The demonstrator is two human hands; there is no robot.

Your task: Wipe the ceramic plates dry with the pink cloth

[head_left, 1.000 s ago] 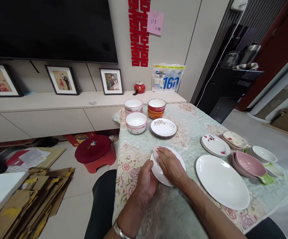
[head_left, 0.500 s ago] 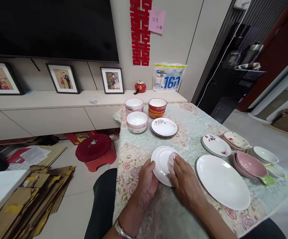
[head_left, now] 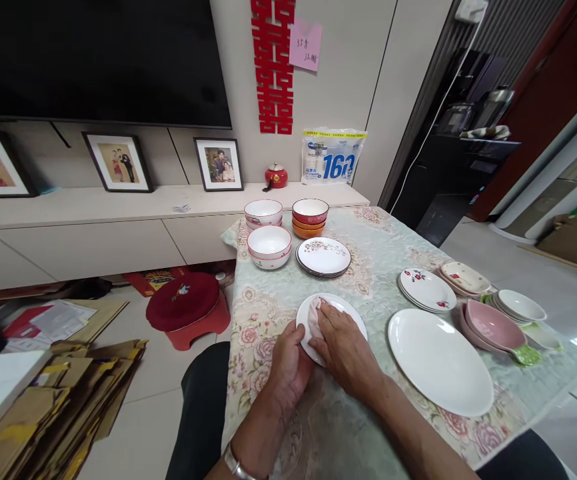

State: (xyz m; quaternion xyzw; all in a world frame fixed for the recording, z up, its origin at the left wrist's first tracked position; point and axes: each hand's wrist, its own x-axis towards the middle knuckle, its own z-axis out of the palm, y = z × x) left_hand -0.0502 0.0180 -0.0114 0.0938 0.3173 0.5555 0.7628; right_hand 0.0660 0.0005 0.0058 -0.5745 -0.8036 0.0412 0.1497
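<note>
A small white plate (head_left: 353, 319) is gripped at its left edge by my left hand (head_left: 288, 363), thumb on the rim and fingers underneath. My right hand (head_left: 343, 343) presses a pale pink cloth (head_left: 314, 317) onto the plate's face, covering much of it. To the right lies a large white oval plate (head_left: 441, 360). Beyond my hands sits a stack of plates with a brown floral pattern (head_left: 323, 255). Behind that stack are white bowls with red rims (head_left: 269, 245) and a stack of red and orange bowls (head_left: 310, 217).
Flower-decorated plates (head_left: 426, 290), pink leaf-shaped bowls (head_left: 496, 325) and small white bowls (head_left: 521, 305) stand on the table's right side. A red stool (head_left: 186, 307) and flattened cardboard (head_left: 78, 393) are on the floor at left. Picture frames line the low cabinet (head_left: 88, 233).
My right hand and the cloth have moved left across the plate, uncovering its right side. The whole view has shifted slightly.
</note>
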